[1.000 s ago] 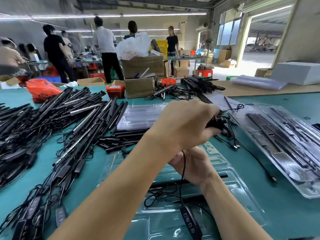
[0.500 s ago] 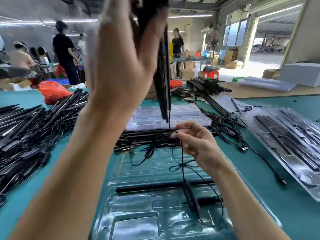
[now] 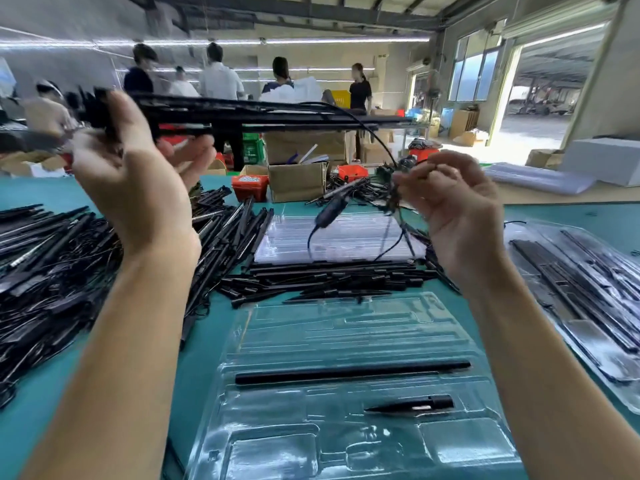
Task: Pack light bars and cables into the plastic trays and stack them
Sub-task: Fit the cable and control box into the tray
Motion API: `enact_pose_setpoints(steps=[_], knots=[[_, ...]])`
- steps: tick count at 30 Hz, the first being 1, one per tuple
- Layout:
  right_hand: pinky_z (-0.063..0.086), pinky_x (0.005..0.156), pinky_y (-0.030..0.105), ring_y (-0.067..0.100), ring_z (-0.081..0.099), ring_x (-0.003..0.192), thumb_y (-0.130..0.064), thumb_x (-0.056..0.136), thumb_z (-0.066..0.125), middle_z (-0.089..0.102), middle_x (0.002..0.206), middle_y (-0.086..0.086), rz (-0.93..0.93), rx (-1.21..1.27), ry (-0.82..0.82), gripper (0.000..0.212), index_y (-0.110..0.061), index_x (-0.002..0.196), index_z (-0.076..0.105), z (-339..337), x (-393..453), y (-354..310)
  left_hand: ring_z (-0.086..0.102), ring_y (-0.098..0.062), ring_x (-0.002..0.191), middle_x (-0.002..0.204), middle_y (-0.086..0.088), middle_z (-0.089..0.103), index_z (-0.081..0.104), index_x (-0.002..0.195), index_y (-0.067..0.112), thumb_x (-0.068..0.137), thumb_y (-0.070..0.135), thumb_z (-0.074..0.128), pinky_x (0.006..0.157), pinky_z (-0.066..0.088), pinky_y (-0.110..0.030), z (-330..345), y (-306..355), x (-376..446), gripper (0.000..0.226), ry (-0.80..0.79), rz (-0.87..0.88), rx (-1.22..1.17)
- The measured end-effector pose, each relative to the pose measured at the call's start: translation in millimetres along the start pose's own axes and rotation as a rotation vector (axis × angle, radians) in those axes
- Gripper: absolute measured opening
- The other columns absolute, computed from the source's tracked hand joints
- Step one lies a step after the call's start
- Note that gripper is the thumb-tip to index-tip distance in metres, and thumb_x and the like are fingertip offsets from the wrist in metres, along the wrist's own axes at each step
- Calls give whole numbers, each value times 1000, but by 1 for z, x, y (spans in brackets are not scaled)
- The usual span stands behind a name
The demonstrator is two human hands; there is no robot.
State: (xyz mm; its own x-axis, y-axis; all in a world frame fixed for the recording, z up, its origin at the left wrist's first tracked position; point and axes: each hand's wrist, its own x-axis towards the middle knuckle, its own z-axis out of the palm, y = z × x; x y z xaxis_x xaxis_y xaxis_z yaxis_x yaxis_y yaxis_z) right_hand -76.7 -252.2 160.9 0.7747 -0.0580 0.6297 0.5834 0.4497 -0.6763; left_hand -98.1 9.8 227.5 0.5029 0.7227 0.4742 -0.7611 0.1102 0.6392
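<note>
Green table surface (image 3: 554, 216) carries a clear plastic tray (image 3: 346, 327) with one black bar (image 3: 346, 374) inside. Above it, the left hand (image 3: 138, 188) grips the end of a light bar bundle (image 3: 277, 117), held level. The right hand (image 3: 453, 209) pinches its tangled cable (image 3: 384, 147), hanging beside the fingers.

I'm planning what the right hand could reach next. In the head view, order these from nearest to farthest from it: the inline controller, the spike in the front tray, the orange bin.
1. inline controller, dangling just left of the right hand.
2. orange bin, farther left.
3. spike, low in the front tray.
</note>
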Motion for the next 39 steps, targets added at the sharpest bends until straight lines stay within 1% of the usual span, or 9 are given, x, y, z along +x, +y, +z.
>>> enact_pose_setpoints(steps=[5, 9, 12, 17, 20, 26, 30, 34, 39], knots=[[54, 98, 43, 33, 66, 104, -3, 90, 47, 67, 99, 14, -151, 20, 256, 16, -8, 102, 56, -22, 22, -15, 72, -23, 60, 65, -4, 57, 44, 92, 13, 105, 26, 51, 68, 61, -35, -37, -26, -6, 20, 90, -222, -143], [53, 74, 29, 23, 66, 85, -8, 93, 50, 66, 85, 6, -197, 68, 481, 6, -9, 93, 56, -56, 24, -19, 68, -19, 52, 54, 0, 55, 44, 89, 12, 105, 24, 52, 66, 61, -33, -55, -47, -9, 21, 169, -330, -145], [51, 72, 27, 20, 65, 83, -7, 92, 50, 64, 87, 5, -185, 88, 659, 9, -8, 99, 56, -84, 19, -17, 69, -21, 53, 72, -6, 46, 46, 100, 7, 104, 23, 54, 67, 61, -34, -67, -60, -10, 18, 187, -404, -138], [58, 80, 34, 26, 64, 99, -1, 85, 60, 56, 121, 18, 53, -462, 694, 33, -9, 117, 53, -108, 7, 8, 72, -26, 57, 73, -4, 39, 36, 131, 7, 103, 22, 55, 62, 61, -35, -81, -83, -25, 37, 136, -418, -114], [59, 84, 52, 32, 68, 97, -8, 89, 63, 61, 116, 14, 343, -945, 585, 42, -7, 129, 53, -114, -4, 23, 73, -31, 62, 59, 1, 40, 24, 150, 5, 104, 22, 54, 63, 61, -37, -82, -93, -37, 57, 67, -437, -117], [44, 74, 38, 28, 58, 78, -40, 84, 70, 68, 102, 13, 595, -1717, 458, 56, -19, 133, 53, -101, -22, 21, 72, -28, 60, 50, 6, 44, 40, 131, 8, 105, 23, 50, 63, 61, -37, -86, -100, -52, 31, -25, -494, -48], [49, 62, 27, 18, 65, 74, -23, 90, 70, 70, 86, -3, 331, -1243, 147, 14, -25, 104, 70, -81, -31, 28, 72, -23, 63, 69, -3, 43, 46, 105, 17, 106, 24, 50, 66, 62, -38, -85, -101, -61, 8, -96, -523, -14], [52, 98, 35, 13, 68, 105, -23, 91, 73, 74, 109, -7, 585, -945, -347, 24, -26, 114, 69, -64, -44, 54, 74, -26, 73, 70, -5, 40, 43, 130, 11, 106, 24, 47, 69, 63, -42, -86, -109, -65, 27, -184, -592, -43], [54, 66, 27, 23, 66, 69, -22, 90, 65, 72, 75, 10, 450, -629, -188, 21, -1, 88, 70, -67, -46, 56, 75, -27, 85, 62, -1, 52, 22, 153, 7, 106, 25, 46, 64, 63, -40, -105, -119, -63, 56, -264, -637, -48]])
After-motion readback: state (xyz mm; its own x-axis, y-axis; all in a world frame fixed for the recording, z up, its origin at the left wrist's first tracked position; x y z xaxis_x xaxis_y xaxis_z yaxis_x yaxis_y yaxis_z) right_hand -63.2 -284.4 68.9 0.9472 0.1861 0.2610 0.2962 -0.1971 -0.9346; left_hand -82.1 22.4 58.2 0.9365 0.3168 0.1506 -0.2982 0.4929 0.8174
